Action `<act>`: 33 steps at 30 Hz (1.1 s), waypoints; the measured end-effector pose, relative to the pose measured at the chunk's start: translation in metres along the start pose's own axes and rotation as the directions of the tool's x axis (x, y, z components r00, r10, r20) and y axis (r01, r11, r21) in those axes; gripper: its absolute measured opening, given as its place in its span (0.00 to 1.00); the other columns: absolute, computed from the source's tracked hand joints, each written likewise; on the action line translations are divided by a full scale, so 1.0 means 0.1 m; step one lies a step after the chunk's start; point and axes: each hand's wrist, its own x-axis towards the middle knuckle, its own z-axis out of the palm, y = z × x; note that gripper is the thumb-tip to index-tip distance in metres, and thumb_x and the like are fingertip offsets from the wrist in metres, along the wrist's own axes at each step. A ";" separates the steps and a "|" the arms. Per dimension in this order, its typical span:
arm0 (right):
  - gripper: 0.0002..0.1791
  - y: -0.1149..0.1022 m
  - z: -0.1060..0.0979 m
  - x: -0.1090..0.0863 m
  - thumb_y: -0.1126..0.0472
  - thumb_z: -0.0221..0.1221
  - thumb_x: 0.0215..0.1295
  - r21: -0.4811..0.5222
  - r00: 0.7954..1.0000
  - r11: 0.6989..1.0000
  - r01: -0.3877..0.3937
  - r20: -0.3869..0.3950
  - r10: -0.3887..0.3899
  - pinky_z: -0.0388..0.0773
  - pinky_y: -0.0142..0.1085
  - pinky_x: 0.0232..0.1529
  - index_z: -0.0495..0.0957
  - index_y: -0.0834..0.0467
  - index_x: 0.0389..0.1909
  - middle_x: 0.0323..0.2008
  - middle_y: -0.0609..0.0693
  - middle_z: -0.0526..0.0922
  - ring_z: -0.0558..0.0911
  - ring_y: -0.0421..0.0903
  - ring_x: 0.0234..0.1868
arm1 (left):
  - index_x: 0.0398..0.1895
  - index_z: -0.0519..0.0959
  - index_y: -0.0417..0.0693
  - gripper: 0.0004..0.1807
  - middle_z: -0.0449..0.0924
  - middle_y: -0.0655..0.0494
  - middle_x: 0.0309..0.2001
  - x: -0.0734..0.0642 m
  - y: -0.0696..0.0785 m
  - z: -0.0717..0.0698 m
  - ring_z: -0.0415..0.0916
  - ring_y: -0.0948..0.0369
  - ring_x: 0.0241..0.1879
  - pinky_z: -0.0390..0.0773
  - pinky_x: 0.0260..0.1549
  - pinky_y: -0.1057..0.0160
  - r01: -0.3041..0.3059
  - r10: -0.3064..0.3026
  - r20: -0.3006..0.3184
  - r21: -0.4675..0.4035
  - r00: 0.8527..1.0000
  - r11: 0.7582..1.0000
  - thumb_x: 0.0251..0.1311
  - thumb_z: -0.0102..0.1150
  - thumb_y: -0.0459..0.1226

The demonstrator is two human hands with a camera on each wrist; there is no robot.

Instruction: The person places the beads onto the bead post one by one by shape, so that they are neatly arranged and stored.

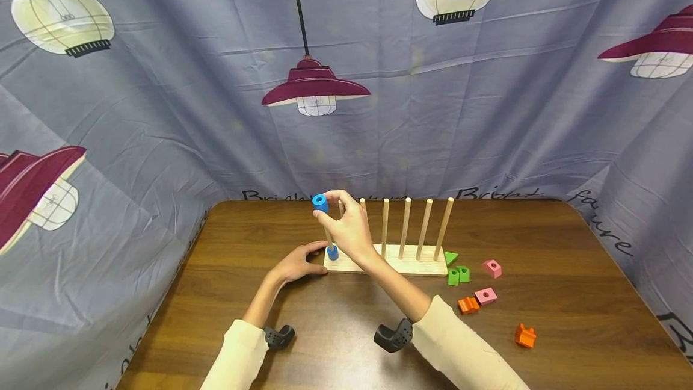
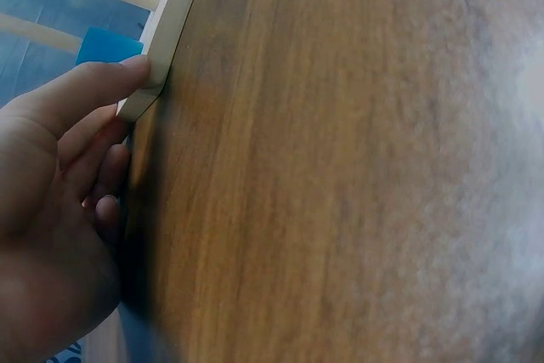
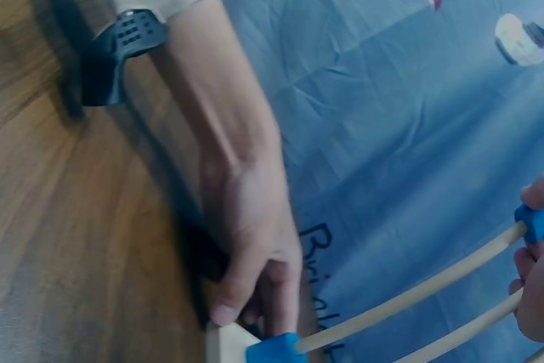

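Note:
A wooden peg board (image 1: 414,266) with a row of upright pegs stands near the back of the table. My left hand (image 1: 294,264) holds its left end, thumb on the front edge and fingers behind, as the left wrist view shows. Around the foot of the leftmost peg sits a blue block (image 1: 332,253). My right hand (image 1: 352,229) pinches a second blue block (image 1: 320,203), which has a hole through it, between thumb and fingers. In the right wrist view this upper block (image 3: 533,221) is at the tip of the leftmost peg (image 3: 416,286).
Right of the board lie several green blocks (image 1: 453,276), a pink block (image 1: 492,268) and another pink block (image 1: 486,296). Orange blocks (image 1: 468,305) lie closer to me, with one orange block (image 1: 525,336) farther right. A patterned curtain (image 1: 346,149) hangs behind the table.

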 end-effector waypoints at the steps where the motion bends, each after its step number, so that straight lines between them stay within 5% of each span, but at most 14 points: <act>1: 0.18 0.02 0.01 -0.01 0.59 0.69 0.61 0.008 1.000 1.000 -0.009 -0.002 0.009 0.74 0.48 0.52 0.79 0.58 0.51 0.39 0.51 0.83 0.75 0.42 0.33 | 0.70 0.69 0.37 0.38 0.71 0.40 0.65 0.00 0.00 0.00 0.65 0.43 0.62 0.63 0.62 0.41 0.004 -0.004 0.001 -0.002 1.000 1.000 0.55 0.72 0.35; 5: 0.19 0.09 0.03 -0.05 0.59 0.69 0.61 0.067 0.999 0.997 -0.034 -0.019 0.035 0.72 0.51 0.56 0.79 0.58 0.51 0.49 0.52 0.82 0.76 0.49 0.54 | 0.70 0.69 0.37 0.38 0.71 0.40 0.65 0.00 -0.02 0.01 0.65 0.43 0.62 0.63 0.62 0.41 0.005 -0.005 0.000 -0.006 1.000 1.000 0.56 0.72 0.35; 7: 0.19 0.16 0.05 -0.06 0.59 0.70 0.61 0.081 0.999 0.996 -0.040 -0.018 0.041 0.72 0.52 0.56 0.79 0.58 0.51 0.50 0.52 0.82 0.76 0.53 0.55 | 0.70 0.69 0.37 0.38 0.71 0.40 0.65 0.00 -0.02 0.01 0.65 0.43 0.62 0.63 0.62 0.41 0.002 -0.002 -0.002 -0.004 1.000 1.000 0.55 0.72 0.35; 22: 0.17 0.92 0.28 -0.42 0.66 0.69 0.60 0.007 0.990 0.990 -0.138 -0.009 0.138 0.74 0.55 0.54 0.78 0.62 0.49 0.49 0.56 0.83 0.78 0.61 0.55 | 0.71 0.66 0.33 0.40 0.69 0.37 0.65 -0.01 -0.01 -0.03 0.64 0.42 0.63 0.62 0.63 0.42 0.006 -0.006 0.006 -0.014 1.000 1.000 0.56 0.71 0.35; 28: 0.16 1.11 0.35 -0.51 0.68 0.71 0.57 -0.022 0.987 0.987 -0.161 -0.030 0.160 0.73 0.53 0.58 0.78 0.61 0.45 0.45 0.56 0.85 0.81 0.58 0.53 | 0.69 0.65 0.27 0.36 0.66 0.31 0.66 -0.07 0.16 -0.04 0.64 0.37 0.61 0.64 0.61 0.40 -0.030 0.030 0.022 0.003 0.999 1.000 0.58 0.68 0.29; 33: 0.17 1.15 0.35 -0.51 0.67 0.72 0.56 -0.050 0.986 0.985 -0.167 -0.037 0.165 0.74 0.52 0.56 0.78 0.61 0.45 0.43 0.56 0.85 0.82 0.57 0.51 | 0.70 0.66 0.31 0.38 0.67 0.35 0.67 0.01 -0.03 -0.02 0.65 0.40 0.61 0.64 0.61 0.41 -0.036 0.036 0.005 -0.002 0.999 0.999 0.57 0.70 0.32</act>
